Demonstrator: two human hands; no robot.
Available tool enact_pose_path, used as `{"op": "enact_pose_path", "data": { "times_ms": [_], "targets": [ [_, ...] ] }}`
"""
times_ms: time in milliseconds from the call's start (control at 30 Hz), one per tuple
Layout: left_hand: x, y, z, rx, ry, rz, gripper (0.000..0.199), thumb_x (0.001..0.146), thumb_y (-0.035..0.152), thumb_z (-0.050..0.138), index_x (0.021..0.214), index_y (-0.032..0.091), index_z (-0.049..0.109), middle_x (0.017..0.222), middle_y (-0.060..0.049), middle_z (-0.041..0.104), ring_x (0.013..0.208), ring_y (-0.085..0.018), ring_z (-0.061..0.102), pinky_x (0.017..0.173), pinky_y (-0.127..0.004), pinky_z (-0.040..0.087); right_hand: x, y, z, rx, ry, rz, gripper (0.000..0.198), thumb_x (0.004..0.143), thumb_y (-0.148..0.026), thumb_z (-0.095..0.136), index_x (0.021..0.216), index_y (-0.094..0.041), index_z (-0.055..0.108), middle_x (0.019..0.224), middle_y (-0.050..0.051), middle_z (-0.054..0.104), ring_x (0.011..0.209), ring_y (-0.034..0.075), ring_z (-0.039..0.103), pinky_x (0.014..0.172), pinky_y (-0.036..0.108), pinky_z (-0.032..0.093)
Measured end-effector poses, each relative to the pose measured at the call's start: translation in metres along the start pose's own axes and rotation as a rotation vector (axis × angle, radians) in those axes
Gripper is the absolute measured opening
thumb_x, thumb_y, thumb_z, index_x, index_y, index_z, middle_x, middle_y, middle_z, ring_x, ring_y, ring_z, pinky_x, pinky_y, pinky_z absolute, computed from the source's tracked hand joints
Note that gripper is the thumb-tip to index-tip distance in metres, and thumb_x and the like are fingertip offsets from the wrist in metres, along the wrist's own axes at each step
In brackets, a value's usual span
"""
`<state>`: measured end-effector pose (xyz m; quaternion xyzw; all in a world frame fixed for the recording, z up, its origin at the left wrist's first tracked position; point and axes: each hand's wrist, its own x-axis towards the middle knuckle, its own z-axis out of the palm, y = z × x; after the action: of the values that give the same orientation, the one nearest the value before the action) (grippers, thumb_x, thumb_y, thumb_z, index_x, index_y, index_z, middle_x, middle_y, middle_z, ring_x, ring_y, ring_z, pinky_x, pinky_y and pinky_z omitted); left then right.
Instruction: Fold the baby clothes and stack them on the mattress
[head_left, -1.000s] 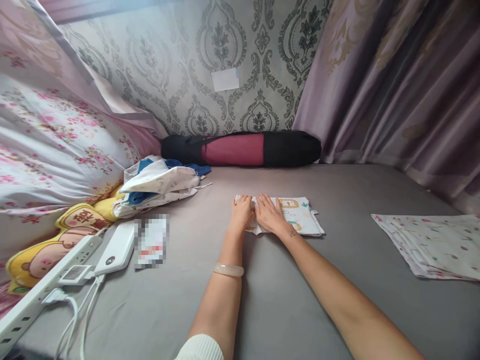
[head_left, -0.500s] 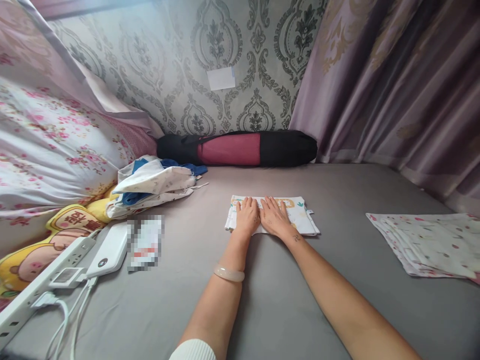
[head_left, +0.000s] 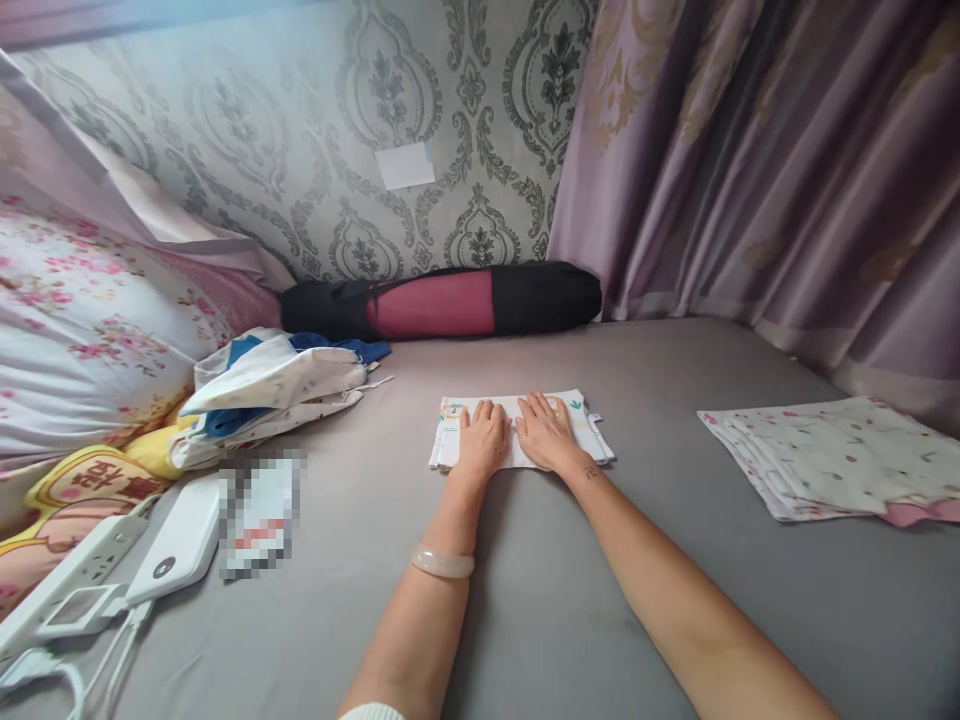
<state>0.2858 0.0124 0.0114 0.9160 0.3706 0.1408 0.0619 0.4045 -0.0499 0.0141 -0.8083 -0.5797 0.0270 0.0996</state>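
A folded white cloth (head_left: 525,455) with orange and green prints lies on the grey sheet in front of me. Resting on its left half is my left hand (head_left: 484,438), palm down with the fingers stretched forward. My right hand (head_left: 546,432) presses flat on the right half, its fingers somewhat spread. A small gap of cloth shows between the two hands. Neither hand grips the cloth; parts of its print are hidden under them.
Right: a stack of folded printed cloths (head_left: 832,460). Left: a heap of white and blue clothes (head_left: 277,385), a white power bank (head_left: 176,540), a power strip (head_left: 82,575) with cables and a blurred packet (head_left: 262,515). Along the wall lies a black and red long bag (head_left: 435,303).
My view has turned slightly right, so most things sit further left. My hands are slightly further apart on the folded cloth, both still flat.
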Motion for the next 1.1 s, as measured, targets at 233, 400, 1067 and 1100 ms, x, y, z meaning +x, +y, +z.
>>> {"op": "enact_pose_path", "data": {
  "times_ms": [233,400,1067,1100],
  "targets": [
    [0.0,-0.001,0.001,0.006,-0.004,0.012,0.026,0.098,0.028,0.031,0.113,0.019,0.049,0.131,-0.014,0.053,0.129,-0.024,0.042,0.109,-0.048,0.024,0.0,0.001,0.005,0.004,-0.009,0.003,0.054,0.097,-0.03,0.023,0.145,-0.01,0.036,0.154,0.013,0.029,0.144,0.024,0.019,0.115,0.046,0.002],
    [0.0,0.0,0.0,-0.001,-0.012,0.005,0.025,0.097,0.029,0.032,0.113,0.02,0.049,0.13,-0.013,0.053,0.13,-0.023,0.041,0.11,-0.048,0.024,0.0,0.002,0.001,0.023,-0.012,0.003,0.054,0.097,-0.03,0.023,0.146,-0.01,0.036,0.154,0.013,0.03,0.143,0.024,0.02,0.116,0.046,0.005],
    [0.0,-0.001,0.002,0.02,-0.03,-0.001,0.028,0.097,0.029,0.035,0.119,0.018,0.048,0.137,-0.014,0.05,0.132,-0.024,0.04,0.111,-0.05,0.023,-0.002,0.023,0.001,0.002,0.003,0.135,0.052,0.098,-0.032,0.024,0.145,-0.015,0.039,0.154,0.011,0.03,0.144,0.024,0.019,0.115,0.051,0.008],
    [0.0,-0.001,0.002,0.018,-0.028,0.001,0.027,0.097,0.029,0.035,0.119,0.018,0.048,0.137,-0.014,0.05,0.132,-0.024,0.04,0.111,-0.05,0.023,-0.002,0.023,0.0,0.003,0.006,0.133,0.052,0.098,-0.032,0.024,0.144,-0.015,0.039,0.154,0.011,0.031,0.143,0.024,0.019,0.115,0.051,0.008]
  ]
}}
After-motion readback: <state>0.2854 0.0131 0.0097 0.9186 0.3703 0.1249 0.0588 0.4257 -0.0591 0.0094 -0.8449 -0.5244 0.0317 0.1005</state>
